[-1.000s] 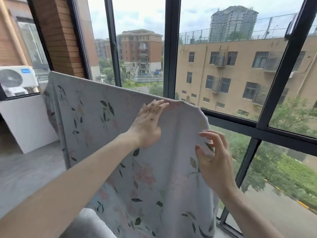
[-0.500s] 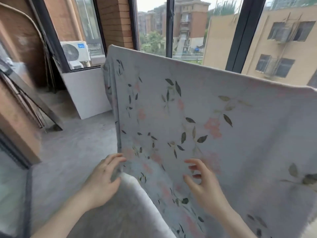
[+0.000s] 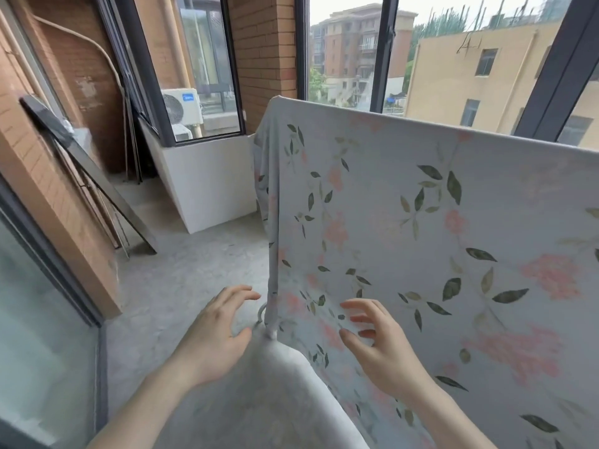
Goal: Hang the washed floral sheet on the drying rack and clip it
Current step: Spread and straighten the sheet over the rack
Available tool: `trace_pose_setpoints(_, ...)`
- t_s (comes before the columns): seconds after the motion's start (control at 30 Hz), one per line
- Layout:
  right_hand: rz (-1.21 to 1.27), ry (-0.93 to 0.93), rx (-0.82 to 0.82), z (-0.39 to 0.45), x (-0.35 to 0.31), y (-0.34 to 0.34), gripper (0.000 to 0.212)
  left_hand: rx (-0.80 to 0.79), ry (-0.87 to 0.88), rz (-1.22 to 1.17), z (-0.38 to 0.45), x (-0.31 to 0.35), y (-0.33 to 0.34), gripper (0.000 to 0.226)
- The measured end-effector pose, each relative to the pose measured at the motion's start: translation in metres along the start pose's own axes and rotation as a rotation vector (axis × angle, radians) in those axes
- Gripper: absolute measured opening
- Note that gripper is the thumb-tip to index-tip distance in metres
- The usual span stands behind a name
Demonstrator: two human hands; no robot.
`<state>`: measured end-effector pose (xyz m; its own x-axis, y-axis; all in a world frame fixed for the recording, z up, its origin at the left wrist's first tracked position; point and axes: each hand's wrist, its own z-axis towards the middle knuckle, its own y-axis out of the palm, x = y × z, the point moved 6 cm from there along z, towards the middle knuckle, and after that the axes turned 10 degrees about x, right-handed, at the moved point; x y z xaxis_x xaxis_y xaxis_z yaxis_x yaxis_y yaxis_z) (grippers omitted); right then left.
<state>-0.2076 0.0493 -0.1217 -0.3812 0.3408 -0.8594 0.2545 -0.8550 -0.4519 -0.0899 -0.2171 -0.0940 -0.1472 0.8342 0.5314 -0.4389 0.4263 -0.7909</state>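
Note:
The floral sheet [image 3: 421, 222], pale with pink flowers and green leaves, hangs draped over the drying rack, whose top bar is hidden under the fabric's upper fold. A lower fold of the sheet bulges toward me at the bottom centre. A small white rack end [image 3: 263, 314] shows at the sheet's left edge. My left hand [image 3: 214, 335] hovers open just left of that edge, fingers spread. My right hand [image 3: 379, 345] is open in front of the sheet's lower part, fingers curled, holding nothing. No clips are visible.
Concrete balcony floor [image 3: 181, 280] lies to the left. Dark frames [image 3: 87, 176] lean against the brick wall. A white low wall [image 3: 210, 186] stands under the window, with an air-conditioner unit [image 3: 181, 108] outside. Large windows with dark frames run behind the sheet.
Both hands have come down from the sheet's top edge to its lower left corner. My view has swung left and down, showing the sheet's left end and the floor.

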Motion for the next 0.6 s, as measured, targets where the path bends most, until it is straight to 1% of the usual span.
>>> trace_pose_setpoints(0.13,-0.013,-0.017,0.016,0.036,-0.015,0.021,0.031,0.025,0.033,-0.036,0.040,-0.021,-0.012,0.050)
trace_pose_setpoints(0.33,0.006,-0.018,0.040,0.112,-0.021,0.068,0.031,0.047,0.053,-0.037,0.120,-0.065,-0.023,0.050)
trace_pose_setpoints(0.6,0.069,-0.033,0.018,0.256,-0.032,0.163,0.031,0.060,0.013,-0.002,0.251,-0.150,-0.055,0.050)
